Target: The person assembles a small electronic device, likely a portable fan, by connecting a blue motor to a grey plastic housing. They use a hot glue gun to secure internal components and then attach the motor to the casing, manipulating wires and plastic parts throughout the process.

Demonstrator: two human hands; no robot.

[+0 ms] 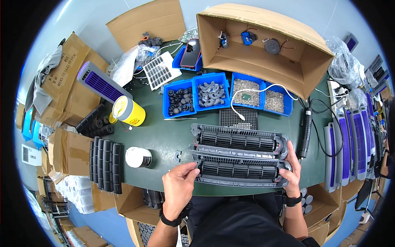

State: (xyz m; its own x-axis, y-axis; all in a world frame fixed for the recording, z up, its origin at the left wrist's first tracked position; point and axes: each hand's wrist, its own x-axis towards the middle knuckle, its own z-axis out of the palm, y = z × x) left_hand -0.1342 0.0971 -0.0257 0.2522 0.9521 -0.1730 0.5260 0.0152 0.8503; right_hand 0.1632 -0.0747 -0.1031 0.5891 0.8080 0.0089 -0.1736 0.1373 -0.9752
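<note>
Two grey tower-fan housings lie side by side, each holding a black ribbed fan roller. My right hand (291, 169) wraps round the right end of the nearer housing (236, 184), thumb on top beside the roller's end. At that housing's left end, the thumb and forefinger of my left hand (180, 187) are pinched together; what lies between them is hidden. The farther housing (240, 128) rests just behind, close to my right fingertips. A small grey curved clip (177, 156) sits on the green table (164, 136) beyond my left hand.
Blue bins hold black round parts (180, 101), grey clips (211, 94) and screws (246, 96). An electric screwdriver (305, 129) stands right of the housings. Left are a white tub (138, 157), a yellow-grey canister (129, 111) and several black rollers (105, 164). A cardboard box (263, 53) stands behind.
</note>
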